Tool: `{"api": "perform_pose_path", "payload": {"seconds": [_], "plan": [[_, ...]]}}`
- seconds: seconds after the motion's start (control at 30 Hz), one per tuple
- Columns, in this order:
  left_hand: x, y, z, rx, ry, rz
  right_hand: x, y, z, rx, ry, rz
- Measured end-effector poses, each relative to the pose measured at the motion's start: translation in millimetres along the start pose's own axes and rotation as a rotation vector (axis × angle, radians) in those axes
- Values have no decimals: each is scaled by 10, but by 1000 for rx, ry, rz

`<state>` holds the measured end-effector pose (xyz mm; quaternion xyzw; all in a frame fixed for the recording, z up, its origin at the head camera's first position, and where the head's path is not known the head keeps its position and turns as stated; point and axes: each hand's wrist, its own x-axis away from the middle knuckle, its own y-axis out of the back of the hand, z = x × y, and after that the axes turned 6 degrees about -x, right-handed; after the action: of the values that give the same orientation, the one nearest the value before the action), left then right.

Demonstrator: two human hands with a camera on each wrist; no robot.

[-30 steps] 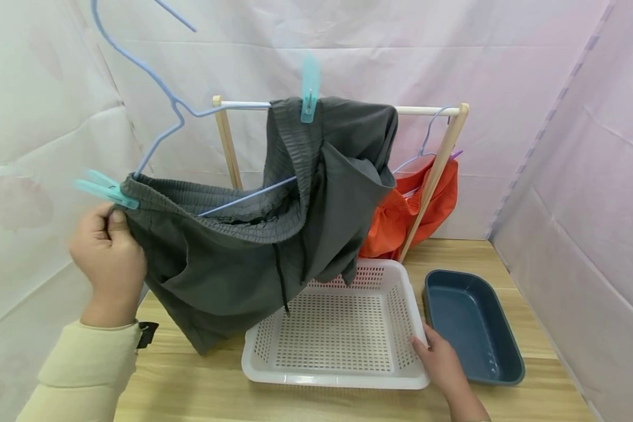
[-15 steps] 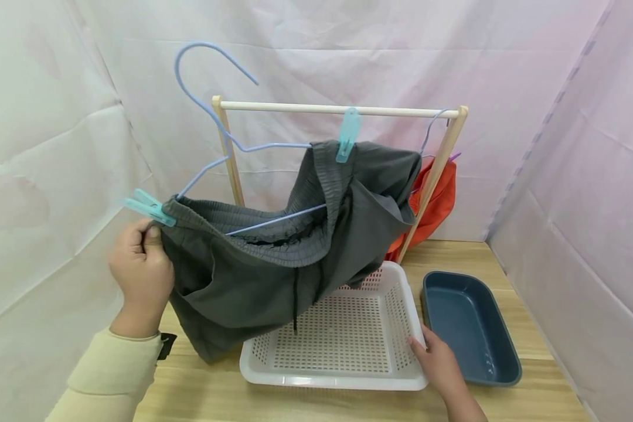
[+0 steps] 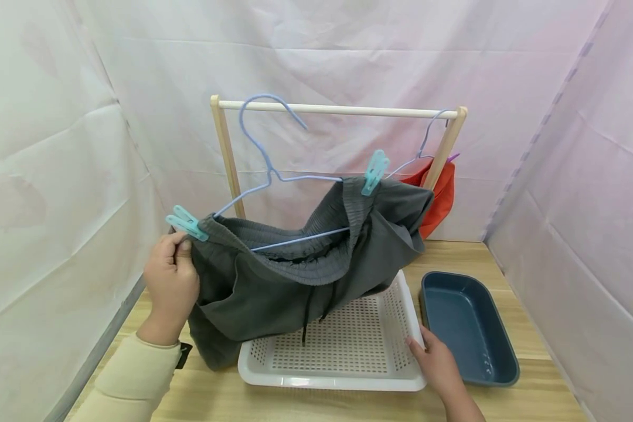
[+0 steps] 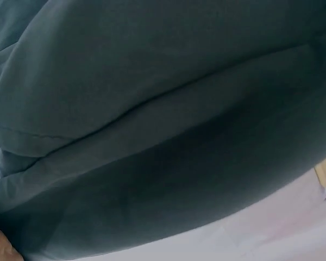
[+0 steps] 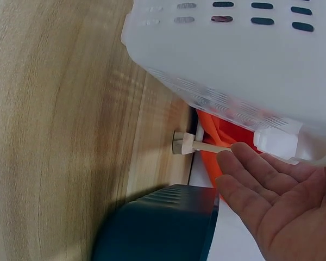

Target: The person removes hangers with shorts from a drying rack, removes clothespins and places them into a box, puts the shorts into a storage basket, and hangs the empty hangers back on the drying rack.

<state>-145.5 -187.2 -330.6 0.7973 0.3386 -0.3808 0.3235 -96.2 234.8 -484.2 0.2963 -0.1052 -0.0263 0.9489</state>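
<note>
Centrally, grey shorts (image 3: 279, 299) sag from a blue hanger (image 3: 269, 173), the left hand (image 3: 173, 280) pinching them beside a clothespin (image 3: 186, 223), presumably to carry both; lower right, the right hand (image 3: 436, 360) clasps the white basket (image 3: 332, 383) rim, probably for steadiness.

Pale, creased sheeting (image 3: 316, 64) surrounds a wood-grain tabletop (image 3: 216, 401).

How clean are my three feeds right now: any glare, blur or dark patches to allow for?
Head view: evenly lit, with a bright glint on the front rim of the white basket; left wrist view: dim, low in contrast, nearly filled by the grey shorts, with a soft lower edge; right wrist view: turned sideways, shadow on the table beside the blue tray.
</note>
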Motion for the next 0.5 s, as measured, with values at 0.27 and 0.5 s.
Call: {"api": "perform_pose_path", "payload": {"seconds": [0.27, 0.5], "plan": [[186, -126, 10, 24, -45, 41, -15, -8, -12, 24, -1, -6], [368, -204, 44, 13, -43, 98, -17, -6, -5, 22, -19, 4]]}}
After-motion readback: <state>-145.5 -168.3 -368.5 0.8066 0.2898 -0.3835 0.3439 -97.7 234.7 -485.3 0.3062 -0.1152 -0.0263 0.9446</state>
